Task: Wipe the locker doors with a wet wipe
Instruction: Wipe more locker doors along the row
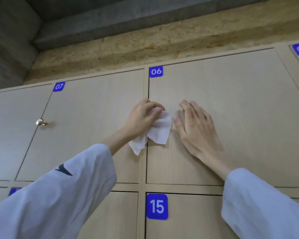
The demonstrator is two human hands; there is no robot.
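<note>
Wet wipe [160, 129], white and crumpled, pressed on left edge of locker door 06 [231, 104], lower corner hanging over seam toward door 07 [93, 118]. Left hand [141, 118]: grip curled round wipe. Right hand [195, 125]: fingers straight, flat on door 06, just beside wipe. Door 15 [188, 221] below.

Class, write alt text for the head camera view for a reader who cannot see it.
A person's left hand grips a white wet wipe at the left edge of wooden locker door 06, while the right hand rests flat on that door. Door 07 is to the left, door 15 below.
</note>
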